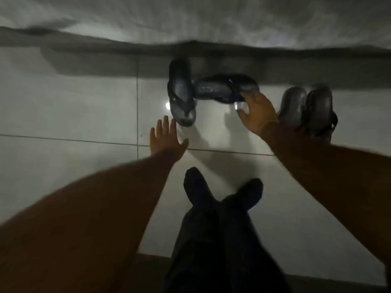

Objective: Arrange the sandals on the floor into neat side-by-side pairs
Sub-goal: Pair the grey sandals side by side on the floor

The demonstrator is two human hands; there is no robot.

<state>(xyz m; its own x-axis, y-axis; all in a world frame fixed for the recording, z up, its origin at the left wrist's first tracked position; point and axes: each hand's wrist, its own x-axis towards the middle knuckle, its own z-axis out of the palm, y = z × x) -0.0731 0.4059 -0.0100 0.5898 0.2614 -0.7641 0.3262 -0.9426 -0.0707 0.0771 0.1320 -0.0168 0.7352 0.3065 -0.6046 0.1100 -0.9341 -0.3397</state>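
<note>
Head view, setting: a dim, blurred look down at a pale tiled floor (84, 115), with a dark band of shadow along the far wall and the person's dark-clad legs (222, 218) stretched out below.
Head view, upright sandal: one dark thong sandal (181, 92) lies lengthwise, pointing away from the person, close to the wall shadow.
Head view, crosswise sandal: its likely partner, the sideways sandal (226, 87), lies at a right angle to the first, one end nearly touching it.
Head view, finished pair: two darker sandals (306, 108) sit side by side at the right, apparently already paired.
Head view, left hand: the left hand (166, 138) is flat with fingers spread, holding nothing, its fingertips just beside the near end of the upright sandal.
Head view, right hand: the right hand (257, 113) has its fingers loosely spread over the near edge of the sideways sandal; blur hides whether it touches or grips.
Step in hand: judged as turning the sideways sandal to lie parallel with the upright one.
Doing it well: the right hand should probably take the sandal by its edge, pivot it a quarter turn and slide it in just beside its partner with toes level, while the left hand steadies the upright sandal so it does not skid on the smooth tile.
Risk: the right forearm passes close to the finished pair and could knock it askew.
</note>
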